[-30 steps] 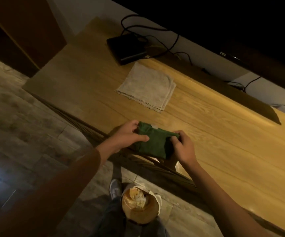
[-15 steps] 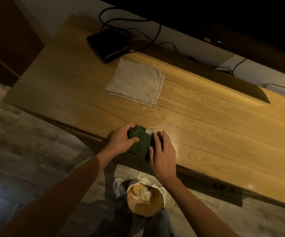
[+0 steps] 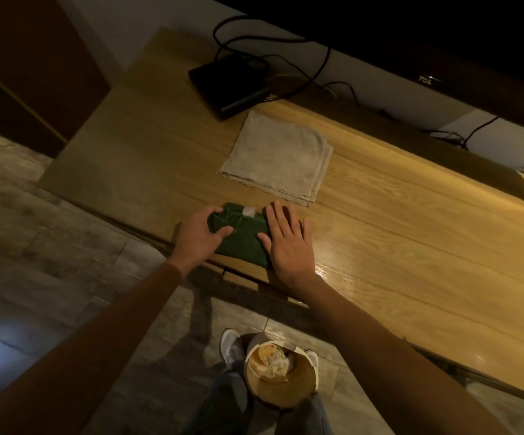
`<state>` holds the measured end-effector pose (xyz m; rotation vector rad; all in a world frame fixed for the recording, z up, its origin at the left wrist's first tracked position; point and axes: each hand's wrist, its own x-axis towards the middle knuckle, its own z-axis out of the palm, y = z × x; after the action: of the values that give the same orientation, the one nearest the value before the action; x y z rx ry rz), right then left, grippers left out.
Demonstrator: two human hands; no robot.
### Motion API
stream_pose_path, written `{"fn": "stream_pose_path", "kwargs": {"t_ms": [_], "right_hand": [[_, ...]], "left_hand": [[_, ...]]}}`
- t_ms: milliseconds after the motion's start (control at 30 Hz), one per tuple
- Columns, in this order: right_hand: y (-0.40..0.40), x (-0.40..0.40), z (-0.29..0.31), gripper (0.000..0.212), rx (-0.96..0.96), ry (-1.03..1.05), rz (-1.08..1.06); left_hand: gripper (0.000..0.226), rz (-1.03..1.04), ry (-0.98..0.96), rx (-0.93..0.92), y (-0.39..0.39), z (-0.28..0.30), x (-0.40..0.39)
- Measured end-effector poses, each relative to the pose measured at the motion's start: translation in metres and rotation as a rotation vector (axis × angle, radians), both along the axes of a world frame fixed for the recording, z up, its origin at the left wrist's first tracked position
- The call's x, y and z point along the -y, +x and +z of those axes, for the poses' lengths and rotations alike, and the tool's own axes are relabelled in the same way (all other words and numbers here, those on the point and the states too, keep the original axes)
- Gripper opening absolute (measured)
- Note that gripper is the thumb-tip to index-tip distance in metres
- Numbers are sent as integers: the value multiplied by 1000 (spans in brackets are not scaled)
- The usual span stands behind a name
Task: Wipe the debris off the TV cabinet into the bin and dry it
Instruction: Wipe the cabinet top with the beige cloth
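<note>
A folded green cloth (image 3: 244, 237) with a small white tag lies on the wooden TV cabinet (image 3: 411, 246) near its front edge. My left hand (image 3: 199, 238) grips the cloth's left side, thumb on top and fingers curled round its far edge. My right hand (image 3: 289, 243) lies flat with straight fingers, pressing on the cloth's right edge and the wood beside it. A folded beige cloth (image 3: 278, 158) lies further back on the cabinet. A round wooden bin (image 3: 281, 376) holding crumpled paper stands on the floor between my feet.
A black box (image 3: 227, 86) with cables sits at the cabinet's back left. The dark TV (image 3: 427, 42) hangs above the rear edge. A wet sheen shows on the wood right of my right hand. Tiled floor (image 3: 50, 262) lies to the left.
My right hand has let go of the green cloth and flattened out over its right edge. The cloth now lies a little further onto the cabinet. My left hand keeps its hold.
</note>
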<state>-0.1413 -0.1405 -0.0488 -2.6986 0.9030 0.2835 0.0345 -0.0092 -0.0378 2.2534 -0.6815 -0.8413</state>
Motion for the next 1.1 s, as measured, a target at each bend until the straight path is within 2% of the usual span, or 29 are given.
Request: {"fn": "stream_pose_path", "kwargs": {"t_ms": [100, 167, 267, 333, 400, 467, 533, 633, 700, 800, 900, 1000, 1100], "right_hand": [[3, 8, 3, 66, 11, 4, 51], [0, 11, 6, 64, 127, 57, 13], [0, 31, 13, 51, 432, 135, -338], [9, 59, 18, 48, 521, 182, -625], [23, 91, 24, 55, 477, 275, -788], [37, 119, 29, 66, 445, 394, -866], [49, 138, 32, 68, 427, 532, -959], [62, 146, 36, 51, 386, 701, -1059], [68, 145, 37, 42, 360, 780, -1083], [67, 141, 41, 29, 424, 931, -1167], [52, 138, 45, 20, 467, 1034, -1177], [30, 133, 51, 21, 480, 1064, -1166], [2, 122, 62, 6, 615, 1206, -1201]], "left_hand": [[55, -68, 72, 106, 12, -2, -1], [64, -129, 88, 179, 22, -2, 5], [71, -175, 50, 278, 40, 5, 30], [70, -123, 19, 258, 49, 12, 58], [62, -47, -2, 146, 56, 17, 88], [55, 10, 6, 27, 59, 20, 113], [55, 17, 54, 5, 64, 21, 131], [50, 53, 77, -109, 69, 23, 149], [33, 55, 66, -192, 70, 26, 160], [21, 96, -2, -379, 68, 35, 169], [32, 109, -97, -549, 60, 49, 169], [47, 48, -175, -678, 43, 67, 167], [64, -6, -258, -822, 18, 87, 164]]}}
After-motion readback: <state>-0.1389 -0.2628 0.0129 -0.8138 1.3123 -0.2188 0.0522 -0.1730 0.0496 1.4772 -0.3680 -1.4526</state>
